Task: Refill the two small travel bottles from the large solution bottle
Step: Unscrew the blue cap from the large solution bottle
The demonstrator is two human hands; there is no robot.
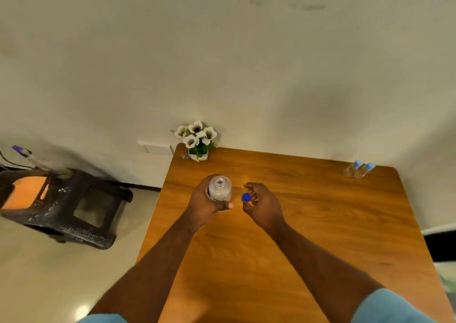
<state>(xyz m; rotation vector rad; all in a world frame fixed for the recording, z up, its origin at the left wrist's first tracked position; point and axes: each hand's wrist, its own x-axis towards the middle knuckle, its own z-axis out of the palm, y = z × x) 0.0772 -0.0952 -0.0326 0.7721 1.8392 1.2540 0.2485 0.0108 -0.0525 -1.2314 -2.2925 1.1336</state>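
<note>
Wooden table [308, 224]: left hand [206, 205] grips uncapped large solution bottle [220, 190] upright, preventing spills; right hand [262, 205] pinches blue cap [245, 197]; travel bottles [359, 169] wait at 2 o'clock.

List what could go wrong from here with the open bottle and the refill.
1. The large solution bottle is uncapped in the left hand above the table; a tilt could spill it.
2. The right hand only pinches the blue cap at its fingertips, so it could drop and roll away.
3. The two small travel bottles lie capped at the far right corner, near the edge; a careless reach might knock them off.
</note>
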